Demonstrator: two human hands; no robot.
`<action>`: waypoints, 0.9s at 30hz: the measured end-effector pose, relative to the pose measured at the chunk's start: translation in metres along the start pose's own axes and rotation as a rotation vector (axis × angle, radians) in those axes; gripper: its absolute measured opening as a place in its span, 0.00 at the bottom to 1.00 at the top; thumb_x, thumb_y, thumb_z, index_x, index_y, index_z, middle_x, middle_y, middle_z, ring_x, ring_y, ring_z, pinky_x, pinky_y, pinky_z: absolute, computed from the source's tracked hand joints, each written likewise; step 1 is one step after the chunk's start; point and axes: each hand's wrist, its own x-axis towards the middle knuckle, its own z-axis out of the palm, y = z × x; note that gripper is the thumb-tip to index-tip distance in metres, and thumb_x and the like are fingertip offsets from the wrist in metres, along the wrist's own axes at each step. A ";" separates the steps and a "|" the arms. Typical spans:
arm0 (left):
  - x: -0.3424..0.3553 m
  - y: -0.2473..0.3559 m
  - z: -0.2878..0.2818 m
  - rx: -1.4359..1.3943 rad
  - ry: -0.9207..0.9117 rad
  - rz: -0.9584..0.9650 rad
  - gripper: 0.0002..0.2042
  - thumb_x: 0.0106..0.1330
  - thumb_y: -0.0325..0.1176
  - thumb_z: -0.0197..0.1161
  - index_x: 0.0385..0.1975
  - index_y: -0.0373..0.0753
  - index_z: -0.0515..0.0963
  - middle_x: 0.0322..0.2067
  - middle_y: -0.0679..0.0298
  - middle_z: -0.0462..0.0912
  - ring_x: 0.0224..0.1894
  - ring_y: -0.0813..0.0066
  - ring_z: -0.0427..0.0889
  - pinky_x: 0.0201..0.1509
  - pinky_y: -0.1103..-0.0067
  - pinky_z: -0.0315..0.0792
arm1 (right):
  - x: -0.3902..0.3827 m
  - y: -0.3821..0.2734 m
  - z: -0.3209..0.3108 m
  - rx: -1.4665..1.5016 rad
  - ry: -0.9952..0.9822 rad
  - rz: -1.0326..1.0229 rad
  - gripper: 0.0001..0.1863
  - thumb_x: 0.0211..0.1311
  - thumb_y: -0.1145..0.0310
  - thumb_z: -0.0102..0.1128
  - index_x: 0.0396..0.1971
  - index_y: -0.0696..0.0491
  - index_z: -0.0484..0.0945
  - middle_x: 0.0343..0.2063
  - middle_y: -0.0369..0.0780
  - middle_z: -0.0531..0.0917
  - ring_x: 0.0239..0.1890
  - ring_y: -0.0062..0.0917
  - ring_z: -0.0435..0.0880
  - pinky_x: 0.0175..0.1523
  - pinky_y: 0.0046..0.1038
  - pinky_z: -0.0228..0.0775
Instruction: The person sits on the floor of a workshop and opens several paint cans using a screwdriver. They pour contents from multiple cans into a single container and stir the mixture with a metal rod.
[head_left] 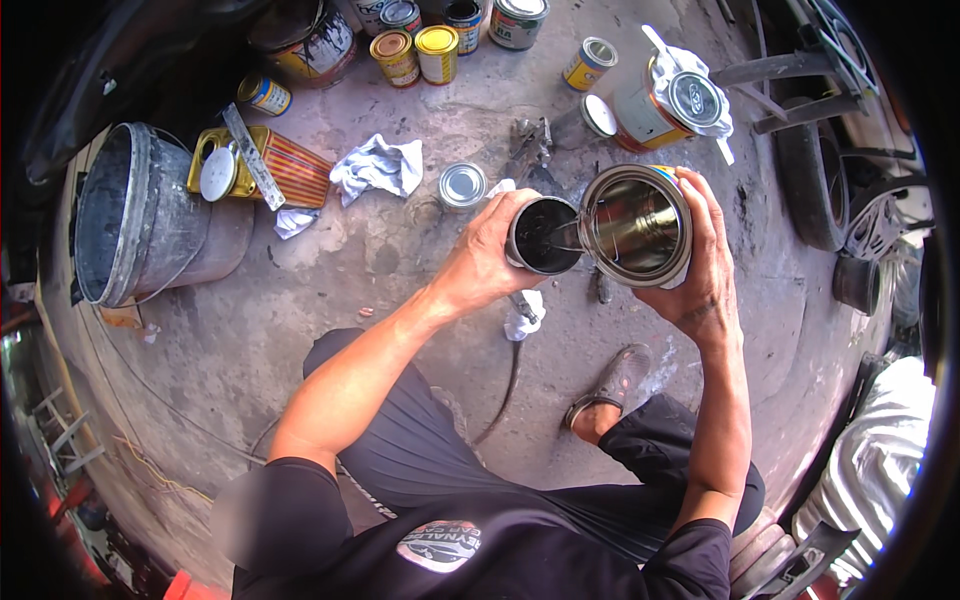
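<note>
My left hand [488, 250] grips a small cylinder cup [542, 240] with a dark interior, held upright above the floor. My right hand [700, 250] is closed round an open metal can [635, 222], tipped toward the cup, with a thin stream of clear liquid running from its lip into it. Beyond my left hand a small sealed tin [462, 183] stands on the concrete floor. Below the cup lies a dark hose [512, 385], its upper end wrapped in a white rag [523, 318].
Several paint tins [437, 55] stand at the back. Left are a grey bucket [140, 230], an oblong can [296, 170] and crumpled cloth [378, 165]. At right are a larger can [640, 110], a tyre [815, 190] and metal stands [775, 70]. My foot [612, 385] rests on the floor below.
</note>
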 end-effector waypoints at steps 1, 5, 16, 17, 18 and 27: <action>0.000 0.000 0.000 -0.009 -0.004 -0.005 0.40 0.56 0.35 0.92 0.69 0.42 0.77 0.60 0.59 0.86 0.63 0.64 0.88 0.68 0.67 0.81 | 0.000 0.000 0.000 0.002 -0.003 0.003 0.71 0.30 0.71 0.97 0.82 0.51 0.64 0.77 0.55 0.72 0.78 0.56 0.75 0.79 0.54 0.75; 0.000 0.000 0.000 -0.003 -0.008 -0.005 0.40 0.56 0.35 0.92 0.69 0.42 0.77 0.60 0.60 0.86 0.63 0.64 0.88 0.68 0.67 0.81 | -0.001 0.001 0.001 -0.005 -0.010 0.007 0.71 0.30 0.70 0.97 0.82 0.51 0.64 0.77 0.55 0.72 0.78 0.57 0.74 0.80 0.54 0.74; 0.002 0.006 0.001 -0.078 0.024 0.009 0.36 0.53 0.29 0.88 0.63 0.41 0.79 0.55 0.58 0.85 0.59 0.52 0.87 0.64 0.62 0.81 | -0.016 0.006 0.018 0.237 0.019 0.208 0.71 0.32 0.74 0.92 0.84 0.54 0.60 0.77 0.51 0.75 0.80 0.48 0.75 0.83 0.48 0.71; 0.002 0.006 0.001 -0.089 0.020 0.003 0.36 0.53 0.28 0.88 0.63 0.41 0.79 0.55 0.58 0.85 0.59 0.52 0.87 0.64 0.62 0.81 | -0.018 0.007 0.020 0.280 0.032 0.209 0.71 0.33 0.74 0.92 0.84 0.54 0.60 0.77 0.51 0.76 0.79 0.47 0.76 0.83 0.47 0.71; 0.002 0.006 0.001 -0.100 0.017 -0.002 0.36 0.52 0.28 0.89 0.63 0.41 0.78 0.55 0.57 0.85 0.59 0.52 0.87 0.64 0.62 0.81 | -0.019 0.007 0.021 0.324 0.044 0.211 0.70 0.34 0.74 0.92 0.84 0.55 0.60 0.76 0.51 0.76 0.79 0.46 0.77 0.83 0.47 0.71; 0.004 0.006 0.001 -0.051 0.034 0.057 0.35 0.54 0.29 0.88 0.63 0.41 0.78 0.54 0.57 0.85 0.58 0.50 0.87 0.63 0.60 0.81 | -0.016 -0.007 0.009 0.504 0.129 0.161 0.71 0.40 0.71 0.93 0.84 0.60 0.54 0.72 0.51 0.80 0.73 0.40 0.84 0.79 0.43 0.76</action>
